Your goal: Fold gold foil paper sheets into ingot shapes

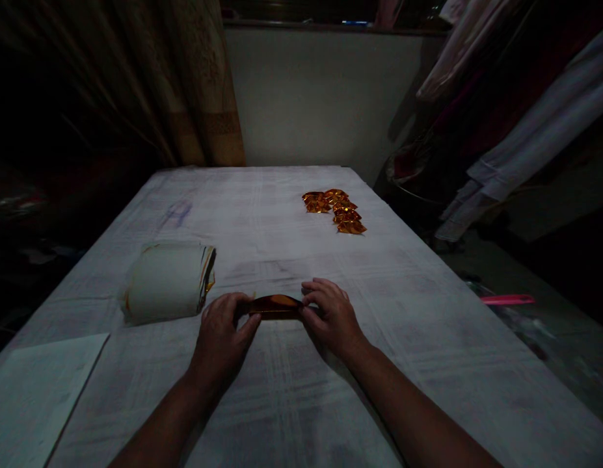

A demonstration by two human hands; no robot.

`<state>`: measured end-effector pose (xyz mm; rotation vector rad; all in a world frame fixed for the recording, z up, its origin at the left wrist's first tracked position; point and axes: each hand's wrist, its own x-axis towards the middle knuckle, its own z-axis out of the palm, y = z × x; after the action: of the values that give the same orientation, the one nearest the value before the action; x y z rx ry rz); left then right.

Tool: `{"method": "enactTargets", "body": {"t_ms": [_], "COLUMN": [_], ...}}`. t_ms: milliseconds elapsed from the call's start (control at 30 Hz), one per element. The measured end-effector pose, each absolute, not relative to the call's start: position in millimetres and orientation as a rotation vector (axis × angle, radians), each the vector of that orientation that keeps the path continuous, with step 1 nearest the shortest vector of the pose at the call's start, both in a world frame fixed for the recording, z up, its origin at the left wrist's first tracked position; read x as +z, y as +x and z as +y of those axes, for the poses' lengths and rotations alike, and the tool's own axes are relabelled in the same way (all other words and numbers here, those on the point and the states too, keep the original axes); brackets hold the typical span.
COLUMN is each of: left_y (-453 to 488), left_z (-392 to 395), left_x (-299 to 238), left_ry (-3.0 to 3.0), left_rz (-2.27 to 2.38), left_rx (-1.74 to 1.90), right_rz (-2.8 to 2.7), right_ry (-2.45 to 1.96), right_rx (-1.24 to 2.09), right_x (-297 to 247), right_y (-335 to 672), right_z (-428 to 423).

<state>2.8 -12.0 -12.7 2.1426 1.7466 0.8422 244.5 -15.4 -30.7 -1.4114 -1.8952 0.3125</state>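
Left hand [223, 328] and right hand [333, 316] pinch one coppery foil strip [276, 303] near one pale stack [167, 281] of sheets.

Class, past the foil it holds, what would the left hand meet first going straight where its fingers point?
The left hand would likely meet the right hand, across the foil; depth is unclear.

I have two forearms in my feed, the left forearm [181, 416] and the right forearm [408, 406], both bare, broad low down and tapering smoothly to the wrists. My left grip [226, 325] is an ungloved human hand with a rounded back and sturdy thumb. My right grip [333, 315] is bare too, slim-fingered. Dim light hides finer marks from me.
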Motion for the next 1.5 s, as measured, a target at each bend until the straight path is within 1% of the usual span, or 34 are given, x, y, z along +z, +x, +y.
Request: {"method": "enactTargets", "body": {"t_ms": [300,500,667,800,933,1033,1133,1333,1400,1500], "left_y": [0.2,2.6,4.4,-2.0,-8.4,-7.8,-0.5,37.5,55.5,79.7], "left_z": [-7.8,-10.0,-14.5,-17.1,-15.2,-6.1,13.3,70.1,84.2,93.3], "left_x": [-12.6,-6.5,2.5,9.1,19.6,31.6,49.2,79.5,77.3,62.2], "left_ry": [1.967,1.562,1.463,1.44,1.514,1.655,1.925,2.336,2.462,2.633], "left_rz": [1.733,1.469,1.355,1.357,1.329,1.291,1.258,0.976,0.927,0.85], "left_rx": [0.895,1.154,1.354,1.32,1.128,0.885,0.66,0.002,-0.159,-0.296], "right_rz": [-1.909,-1.879,-1.797,-1.76,-1.582,-1.535,-1.548,-1.531,-1.596,-1.758], "right_ry": [-1.297,-1.258,-1.277,-1.176,-1.069,-1.073,-1.095,-1.115,-1.145,-1.192], "right_rx": [0.334,0.407,0.747,0.986,1.151,1.138,1.109,1.13,1.042,0.773], "right_x": [-26.3,-20.0,-13.5,-8.1,-2.6,4.4,10.4,3.2,-2.3,-8.7], "right_y": [245.9,240.6,234.7,234.9,241.7,247.6,249.9,249.8,253.8,264.0], "right_z": [-17.5,-19.9,-26.4,-30.7,-28.0,-24.6,-22.9,-19.5,-17.1,-13.3]}}
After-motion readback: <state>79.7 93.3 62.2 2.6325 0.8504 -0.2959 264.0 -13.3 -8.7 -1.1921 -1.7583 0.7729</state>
